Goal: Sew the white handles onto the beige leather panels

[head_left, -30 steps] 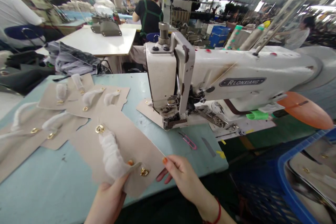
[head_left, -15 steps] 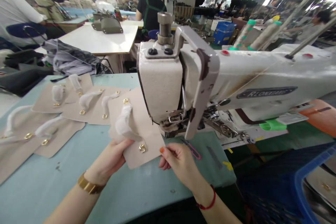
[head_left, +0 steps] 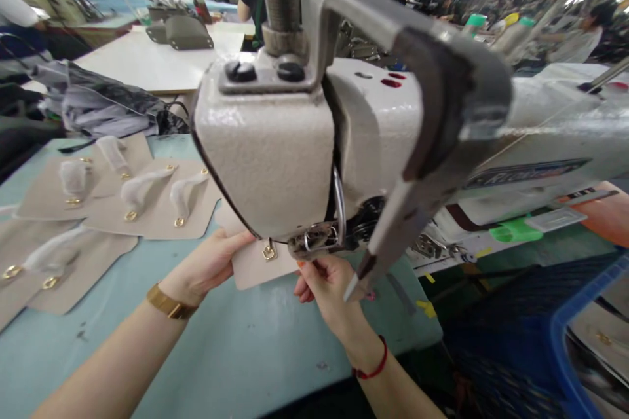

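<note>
Two bare arms come up from the bottom of the frame. The left hand [head_left: 209, 268], with a gold watch [head_left: 170, 302] on its wrist, holds the left side of a beige panel [head_left: 258, 272]. The right hand [head_left: 329, 291], with a red band [head_left: 376, 366], seems to pinch the panel's right edge, but part of that grip is hidden. The panel is in the middle of the frame, between the hands, right of the left one and up and left of the right one. Both touch it, so neither is nearer. Its long way runs up the frame, leaning left. A gold clasp [head_left: 268, 253] sits near its close end.

The big white sewing machine [head_left: 265, 157] stands over the panel. Lower right is a blue basket [head_left: 557, 334]. More beige panels [head_left: 157, 226] lie at the left on the blue-green bench [head_left: 221, 353]. Farther back, upper left, is a white table [head_left: 128, 65].

Half a second ago, the panel's white strap showed. Now the machine looks bigger and hides it.
</note>
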A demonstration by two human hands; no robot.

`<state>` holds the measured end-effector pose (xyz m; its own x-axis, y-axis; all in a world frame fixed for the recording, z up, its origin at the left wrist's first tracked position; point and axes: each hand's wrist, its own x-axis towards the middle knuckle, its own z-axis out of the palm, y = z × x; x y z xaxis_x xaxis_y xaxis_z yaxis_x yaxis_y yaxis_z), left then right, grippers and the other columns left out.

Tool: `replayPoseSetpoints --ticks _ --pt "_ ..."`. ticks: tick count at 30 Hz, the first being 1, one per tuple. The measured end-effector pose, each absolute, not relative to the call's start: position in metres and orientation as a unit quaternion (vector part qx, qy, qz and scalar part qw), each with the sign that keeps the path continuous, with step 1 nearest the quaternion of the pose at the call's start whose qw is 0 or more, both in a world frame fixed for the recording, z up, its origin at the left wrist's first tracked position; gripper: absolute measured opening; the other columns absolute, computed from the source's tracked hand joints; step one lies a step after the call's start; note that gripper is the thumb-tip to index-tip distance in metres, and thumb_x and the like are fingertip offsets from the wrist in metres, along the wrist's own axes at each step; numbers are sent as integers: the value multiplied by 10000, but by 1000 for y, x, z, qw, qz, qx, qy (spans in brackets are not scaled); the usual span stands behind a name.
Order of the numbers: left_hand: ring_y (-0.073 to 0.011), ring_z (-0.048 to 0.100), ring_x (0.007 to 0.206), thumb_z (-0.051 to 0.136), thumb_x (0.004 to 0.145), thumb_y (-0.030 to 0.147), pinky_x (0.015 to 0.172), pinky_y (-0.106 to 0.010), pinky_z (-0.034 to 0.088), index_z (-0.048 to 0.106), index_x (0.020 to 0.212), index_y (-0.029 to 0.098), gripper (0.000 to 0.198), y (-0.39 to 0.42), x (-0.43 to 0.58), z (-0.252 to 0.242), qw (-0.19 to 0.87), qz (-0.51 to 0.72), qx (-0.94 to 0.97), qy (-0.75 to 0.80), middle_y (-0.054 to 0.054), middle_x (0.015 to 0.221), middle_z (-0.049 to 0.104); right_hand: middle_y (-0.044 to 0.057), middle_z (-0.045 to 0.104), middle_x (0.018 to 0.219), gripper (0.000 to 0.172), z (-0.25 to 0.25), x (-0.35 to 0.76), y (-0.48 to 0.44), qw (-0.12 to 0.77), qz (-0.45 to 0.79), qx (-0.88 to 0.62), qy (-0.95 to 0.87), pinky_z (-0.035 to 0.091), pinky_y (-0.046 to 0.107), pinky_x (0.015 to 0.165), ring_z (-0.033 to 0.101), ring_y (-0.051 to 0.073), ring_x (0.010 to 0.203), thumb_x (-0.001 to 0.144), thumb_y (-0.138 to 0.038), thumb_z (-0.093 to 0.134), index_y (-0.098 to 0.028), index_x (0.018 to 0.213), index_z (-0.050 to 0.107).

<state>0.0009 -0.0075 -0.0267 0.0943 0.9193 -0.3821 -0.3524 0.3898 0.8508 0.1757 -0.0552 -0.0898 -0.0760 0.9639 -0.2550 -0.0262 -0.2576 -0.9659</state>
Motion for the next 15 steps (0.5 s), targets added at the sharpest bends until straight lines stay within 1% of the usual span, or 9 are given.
replayPoseSetpoints --ticks 3,6,7,9,11,12,13,14,15 --pt "-119 554 413 816 565 165 400 -185 436 595 496 119 237 -5 -2 -30 699 440 297 479 31 401 580 41 629 521 500 -89 174 -56 428 586 -533 -436 458 164 428 559 88 413 832 -569 583 -127 600 610" --pt "-114 556 418 816 577 173 439 -193 466 596 507 114 238 -1 -9 -42 702 441 296 474 40 388 561 32 624 519 490 -89 173 -56 433 587 -530 -433 450 157 426 550 81 408 844 -557 573 -131 603 601" --pt "-127 583 446 803 602 174 478 -208 492 618 542 105 207 -1 -12 -47 703 441 295 473 39 401 572 29 622 518 491 -90 172 -57 432 587 -530 -433 448 158 425 547 80 405 846 -558 570 -134 601 594" --pt "-159 656 560 743 694 176 594 -251 537 688 702 77 113 -3 -17 -56 715 429 290 470 15 519 658 28 622 523 496 -92 171 -57 432 581 -533 -437 448 164 425 544 82 404 851 -563 562 -140 591 578" --pt "-197 701 719 660 786 186 701 -294 549 713 911 63 184 -8 -22 -62 740 393 283 467 -27 732 740 31 627 541 484 -94 171 -58 435 566 -539 -447 459 174 442 556 90 423 860 -551 559 -146 597 572" --pt "-213 705 782 635 813 202 713 -294 546 706 978 65 226 -11 -23 -64 751 370 284 468 -46 820 752 32 630 552 470 -95 170 -59 438 556 -542 -453 467 178 455 565 94 438 866 -539 559 -148 605 573" --pt "-218 703 795 625 829 235 680 -275 544 700 1005 67 255 -15 -24 -65 760 346 290 467 -62 869 754 32 633 562 454 -95 170 -59 441 546 -544 -459 474 181 470 574 98 454 871 -524 562 -149 615 575" --pt "-206 697 751 621 841 284 611 -239 529 699 995 65 279 -19 -25 -66 765 321 304 468 -80 875 752 32 636 572 439 -95 170 -59 444 537 -546 -464 480 182 485 582 101 469 874 -510 566 -150 625 577" --pt "-170 672 648 621 847 342 517 -191 485 704 939 60 308 -23 -26 -66 766 298 322 470 -89 829 747 33 638 577 430 -95 170 -60 447 533 -548 -465 482 182 492 586 101 476 875 -501 569 -148 630 579"
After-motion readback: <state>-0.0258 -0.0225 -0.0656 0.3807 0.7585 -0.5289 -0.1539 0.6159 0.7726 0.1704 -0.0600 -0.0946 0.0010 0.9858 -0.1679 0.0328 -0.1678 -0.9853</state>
